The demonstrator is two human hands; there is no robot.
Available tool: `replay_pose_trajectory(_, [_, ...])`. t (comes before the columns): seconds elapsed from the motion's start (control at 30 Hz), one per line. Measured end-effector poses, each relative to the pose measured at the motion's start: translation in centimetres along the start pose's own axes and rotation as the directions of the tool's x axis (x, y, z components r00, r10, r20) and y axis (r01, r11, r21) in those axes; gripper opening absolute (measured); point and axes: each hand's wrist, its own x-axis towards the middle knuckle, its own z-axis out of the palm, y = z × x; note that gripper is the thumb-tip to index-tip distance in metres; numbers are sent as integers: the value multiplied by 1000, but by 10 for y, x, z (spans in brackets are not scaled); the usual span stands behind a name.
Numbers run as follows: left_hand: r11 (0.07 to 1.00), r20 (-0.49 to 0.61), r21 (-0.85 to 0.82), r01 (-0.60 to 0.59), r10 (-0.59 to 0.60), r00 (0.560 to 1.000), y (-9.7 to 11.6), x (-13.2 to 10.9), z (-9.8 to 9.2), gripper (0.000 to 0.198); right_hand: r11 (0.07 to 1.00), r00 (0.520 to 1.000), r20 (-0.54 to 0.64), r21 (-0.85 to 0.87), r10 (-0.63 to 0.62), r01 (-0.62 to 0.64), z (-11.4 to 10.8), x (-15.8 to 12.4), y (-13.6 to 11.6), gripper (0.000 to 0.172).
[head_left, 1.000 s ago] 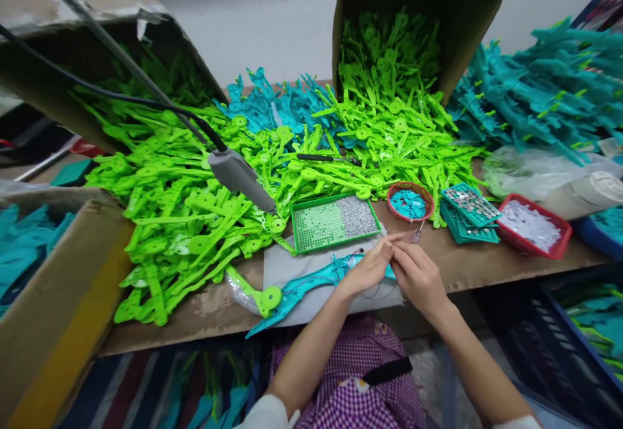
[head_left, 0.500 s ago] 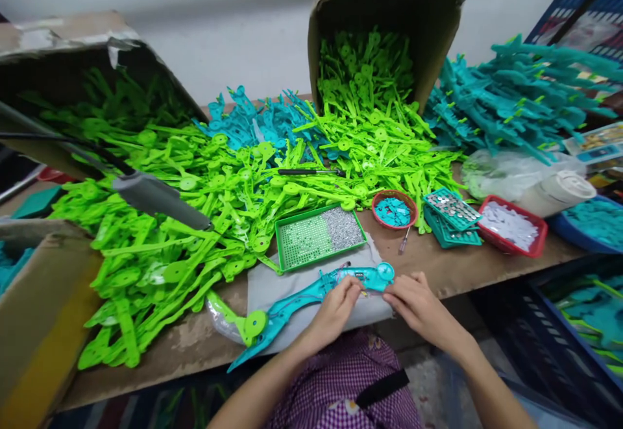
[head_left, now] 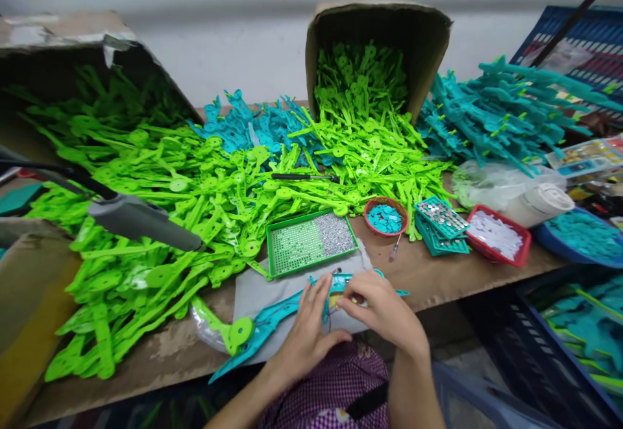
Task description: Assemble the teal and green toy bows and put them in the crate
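Observation:
A long curved teal plastic shell (head_left: 278,314) lies on a grey cloth (head_left: 248,296) before me, with thin wires and small parts inside its right portion. My left hand (head_left: 309,320) rests over the middle of the shell, fingers stretched out and thumb apart. Just right of it, my right hand (head_left: 385,309) bends over the shell with thumb and fingers pinched; what they hold is hidden. A small yellow piece (head_left: 335,300) shows between the hands. At the shell's left part, a lime-green arm with a round disc (head_left: 241,331) lies against it.
Behind the cloth sits a green tray (head_left: 296,260) of small metal screws. To its right are a red bowl (head_left: 403,224) of teal pieces, a screwdriver (head_left: 393,250), stacked teal trays (head_left: 440,218) and a red basket (head_left: 520,250) of white pieces. Lime-green parts (head_left: 160,221) pile up left and behind.
My right hand has moved left from the shell's right end to its middle, close to my left hand. My left hand's fingers have straightened from a pinch. The view has shifted slightly.

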Motion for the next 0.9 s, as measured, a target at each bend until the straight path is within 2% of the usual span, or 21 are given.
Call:
replay_pose_trajectory(0.1, [996,-67,-73,55,-60,996,8,7,-4,33,997,997,-46,50,-60,62,4,22,-8,27])
replay_pose_trajectory(0.13, [987,-74,-125,97,-107,992,10,8,-5,29,995,995,-71,68,-63,68,6,24,-6,27])
replay_pose_trajectory(0.23, [934,-69,-286,216,-245,967,14,6,-6,31,995,993,-120,95,-19,31,7,17,9,30])
replay_pose_trajectory(0.3, [902,-49,-348,254,-289,956,13,3,-5,31,995,989,-145,95,21,-7,6,6,20,31])
replay_pose_trajectory(0.4, [885,20,-378,272,-286,958,11,0,0,30,994,980,-191,110,48,-27,2,-4,28,32])
replay_pose_trajectory(0.5, [901,55,-339,270,-267,962,10,3,4,28,993,974,-222,119,44,-18,5,-3,28,32])
replay_pose_trajectory(0.57, [928,56,-277,249,-243,968,8,5,5,27,991,979,-200,136,45,-17,11,5,29,33])
replay_pose_trajectory(0.63, [941,55,-233,244,-237,970,4,5,4,26,981,994,-103,196,36,-15,18,18,36,33])
replay_pose_trajectory(0.7, [932,49,-232,277,-273,961,-1,2,2,28,958,1000,7,286,14,-15,19,36,50,30])
replay_pose_trajectory(0.73, [921,43,-248,299,-298,954,-4,0,0,29,947,1000,18,319,13,-18,16,47,58,29])
replay_pose_trajectory(0.77, [909,33,-271,318,-321,947,-7,-2,-1,30,943,999,-15,333,31,-24,10,60,67,30])
replay_pose_trajectory(0.83, [879,-2,-335,339,-361,933,-14,-7,-5,32,959,972,-209,279,105,-43,-10,91,87,35])
replay_pose_trajectory(0.9, [838,-34,-414,356,-405,914,-19,-10,-6,35,986,894,-423,127,150,-106,-34,129,107,39])
